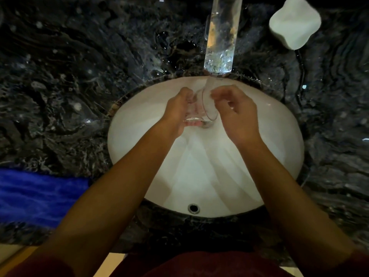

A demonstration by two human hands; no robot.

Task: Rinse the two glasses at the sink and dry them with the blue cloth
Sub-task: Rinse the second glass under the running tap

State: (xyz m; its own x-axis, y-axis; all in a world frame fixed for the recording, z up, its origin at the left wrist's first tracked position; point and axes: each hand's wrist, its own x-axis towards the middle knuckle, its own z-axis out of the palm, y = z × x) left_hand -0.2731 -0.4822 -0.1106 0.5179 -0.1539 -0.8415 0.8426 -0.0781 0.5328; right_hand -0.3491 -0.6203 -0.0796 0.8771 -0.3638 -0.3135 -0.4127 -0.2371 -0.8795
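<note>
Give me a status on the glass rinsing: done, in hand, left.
Done: nothing visibly finished. In hand: the left hand grips one glass under the faucet stream above the sink, the right hand at its rim. Left: drying, since the blue cloth lies on the counter; the second glass is out of view.

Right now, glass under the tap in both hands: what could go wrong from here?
1. The glass is wet and held over the hard white basin; the left hand grips it, the right hand only fingers the rim, so it could slip and chip.
2. Water from the faucet hits the tilted glass and may splash onto the already wet counter.
3. The blue cloth lies near the basin and could get wet.
</note>
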